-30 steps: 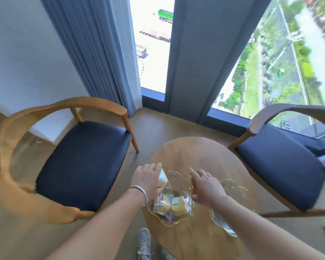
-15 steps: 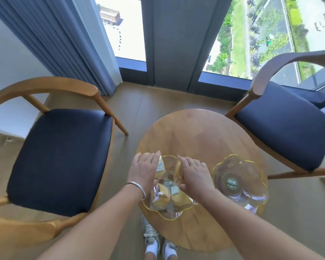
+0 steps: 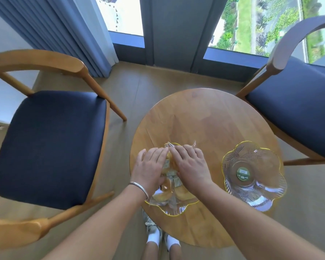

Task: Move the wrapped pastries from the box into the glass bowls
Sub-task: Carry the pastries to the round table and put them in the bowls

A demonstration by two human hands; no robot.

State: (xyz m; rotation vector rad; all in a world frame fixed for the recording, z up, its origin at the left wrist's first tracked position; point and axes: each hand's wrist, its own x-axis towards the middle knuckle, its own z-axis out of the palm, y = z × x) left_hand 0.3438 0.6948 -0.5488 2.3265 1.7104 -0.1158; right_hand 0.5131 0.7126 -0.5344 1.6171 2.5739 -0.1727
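Note:
Both my hands lie palm down over the left glass bowl (image 3: 174, 214), a clear, yellow-rimmed bowl at the near left of the round wooden table (image 3: 204, 119). My left hand (image 3: 151, 170) and my right hand (image 3: 190, 166) each cover a wrapped pastry (image 3: 168, 162), and the clear wrapper ends stick out past the fingertips. The thumbs are hidden beneath. Two more wrapped yellow pastries (image 3: 162, 196) lie in the bowl under my wrists. The right glass bowl (image 3: 270, 194) holds nothing and has a green sticker at its base. No box is in view.
A wooden chair with a dark blue seat (image 3: 51, 143) stands left of the table, and a second one (image 3: 293, 109) at the right. Tall windows and a blue curtain (image 3: 64, 30) are beyond. My feet (image 3: 161, 239) stand at the table's near edge.
My hands have lowered the two held pastries down into the left bowl and come closer together. The camera has tilted down, bringing the right bowl fully into view.

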